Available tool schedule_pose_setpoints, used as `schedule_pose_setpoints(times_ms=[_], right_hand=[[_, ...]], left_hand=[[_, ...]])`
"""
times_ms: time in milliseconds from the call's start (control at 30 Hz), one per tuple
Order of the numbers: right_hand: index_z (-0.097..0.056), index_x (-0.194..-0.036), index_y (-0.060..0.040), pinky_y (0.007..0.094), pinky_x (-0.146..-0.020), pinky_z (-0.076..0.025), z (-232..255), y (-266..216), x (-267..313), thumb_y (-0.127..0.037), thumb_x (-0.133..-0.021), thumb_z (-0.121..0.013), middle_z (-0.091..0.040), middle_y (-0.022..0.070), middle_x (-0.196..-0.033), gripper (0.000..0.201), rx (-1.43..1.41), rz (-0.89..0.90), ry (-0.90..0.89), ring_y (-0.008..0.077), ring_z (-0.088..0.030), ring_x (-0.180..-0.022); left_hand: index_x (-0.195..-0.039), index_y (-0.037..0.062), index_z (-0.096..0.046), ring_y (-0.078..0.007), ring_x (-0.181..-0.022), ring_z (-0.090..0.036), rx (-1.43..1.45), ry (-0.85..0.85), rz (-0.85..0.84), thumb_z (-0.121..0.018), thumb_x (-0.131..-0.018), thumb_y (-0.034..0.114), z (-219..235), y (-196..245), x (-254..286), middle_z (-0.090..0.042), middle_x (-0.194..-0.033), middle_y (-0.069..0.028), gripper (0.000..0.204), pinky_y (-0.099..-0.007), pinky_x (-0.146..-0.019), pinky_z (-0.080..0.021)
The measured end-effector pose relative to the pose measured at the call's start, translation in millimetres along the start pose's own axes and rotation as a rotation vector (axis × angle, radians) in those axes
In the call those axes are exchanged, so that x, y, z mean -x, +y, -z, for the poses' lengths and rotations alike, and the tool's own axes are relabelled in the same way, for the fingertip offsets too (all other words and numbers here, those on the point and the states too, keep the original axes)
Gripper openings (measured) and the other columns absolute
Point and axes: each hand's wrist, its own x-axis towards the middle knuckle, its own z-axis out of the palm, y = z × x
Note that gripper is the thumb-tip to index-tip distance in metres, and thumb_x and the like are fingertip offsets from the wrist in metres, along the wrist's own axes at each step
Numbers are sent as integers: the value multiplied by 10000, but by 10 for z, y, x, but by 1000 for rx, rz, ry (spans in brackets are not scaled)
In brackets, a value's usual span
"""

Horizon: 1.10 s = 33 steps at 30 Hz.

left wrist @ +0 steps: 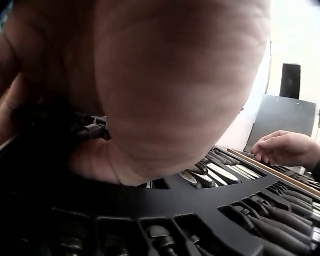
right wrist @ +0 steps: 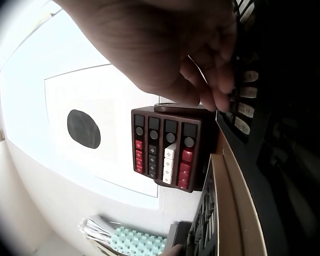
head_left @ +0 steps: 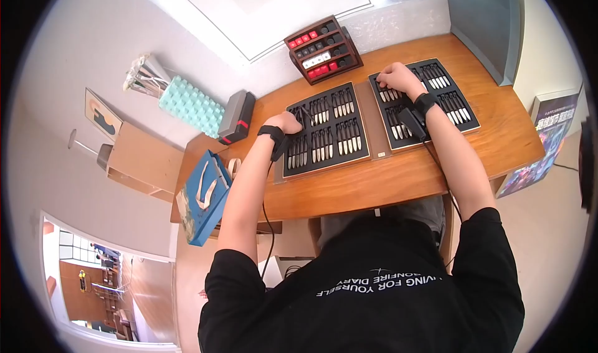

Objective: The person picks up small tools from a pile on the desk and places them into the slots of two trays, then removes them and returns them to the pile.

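My left hand (head_left: 288, 123) reaches over the left edge of the left black tray (head_left: 327, 126). Close up, its palm (left wrist: 176, 80) fills much of the left wrist view, and deep shadow hides the fingertips; I cannot tell whether they grip anything. Slim pieces with dark handles and pale ends (head_left: 349, 138) sit in slotted rows across this tray. The right hand (head_left: 400, 80) is at the upper left corner of the right black tray (head_left: 430, 98). Thumb and fingers pinch together there, at the dark end of one slim piece (right wrist: 232, 101) in a row.
Behind the trays stands a brown wooden rack (head_left: 324, 48) with red, black and white blocks. At the left lie a grey box (head_left: 237, 116) and a blue paper bag (head_left: 204, 197). A grey panel (head_left: 486, 29) rises at the back right of the wooden desk (head_left: 374, 188).
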Motion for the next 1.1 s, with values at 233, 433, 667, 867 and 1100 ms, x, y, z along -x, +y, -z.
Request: schedule_pose_setpoints(times_ms=[233, 433, 667, 867, 1100], right_hand=[[-718, -759, -14, 315, -642, -480, -20, 79, -55, -206, -796, -628, -684, 99, -696, 215, 8, 41, 10, 187, -617, -618], [-721, -764, -19, 307, -637, -477, -14, 72, -45, -202, -798, -629, -685, 91, -695, 208, 1, 47, 6, 176, -613, -611], [-724, -821, -7, 300, -676, -493, -5, 14, -2, -194, -807, -617, -698, 89, -724, 215, 6, 46, -6, 179, -640, -661], [-724, -830, -2, 309, -679, -491, -3, 24, 1, -190, -809, -614, -697, 86, -725, 218, 19, 65, -5, 187, -633, -654], [-725, -823, -7, 303, -681, -489, -6, 41, -14, -196, -813, -615, -695, 85, -722, 219, 4, 67, -1, 184, -634, -662]], left_hand=[[-955, -113, -638, -352, -733, -661, 53, 61, 44, -500, -847, 288, 25, 60, 126, -661, -853, -252, 437, -426, -641, -514], [-935, -136, -612, -332, -698, -682, 179, 220, 29, -475, -875, 252, -12, -130, 211, -657, -825, -275, 415, -412, -603, -532], [-770, -59, -577, -228, -513, -591, 618, 144, 204, -375, -936, 289, -240, -843, 168, -604, -666, -147, 435, -338, -497, -486], [-964, -106, -612, -298, -609, -636, 275, -23, 289, -450, -906, 449, -236, -798, 364, -652, -742, -177, 581, -396, -581, -517], [-974, -60, -668, -356, -967, -636, 306, 387, 131, -484, -851, 564, -89, -113, 205, -645, -1003, -291, 662, -387, -837, -488]])
